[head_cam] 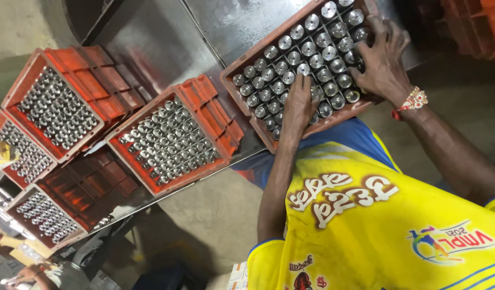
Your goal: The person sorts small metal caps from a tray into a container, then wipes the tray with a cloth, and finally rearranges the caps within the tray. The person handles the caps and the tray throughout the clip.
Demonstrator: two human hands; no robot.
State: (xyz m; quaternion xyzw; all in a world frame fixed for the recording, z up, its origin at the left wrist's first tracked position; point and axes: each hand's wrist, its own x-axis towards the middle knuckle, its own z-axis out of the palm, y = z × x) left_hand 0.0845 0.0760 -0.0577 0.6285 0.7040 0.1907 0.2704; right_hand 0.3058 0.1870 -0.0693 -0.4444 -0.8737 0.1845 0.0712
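Two hands rest on the metal cylinders [290, 59] standing in rows in a red crate [242, 67] on the steel bench [151, 43]. The left hand [299, 102] lies flat, fingers together, at the crate's near edge. The right hand [384, 62], its grip spread, touches cylinders at the crate's right side.

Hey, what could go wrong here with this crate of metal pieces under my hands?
The brown crate sits right at the metal table's edge, so leaning on it might tip it off. The metal cylinders stand tightly packed; the left hand and right hand pressing among them could pinch fingers or topple some.
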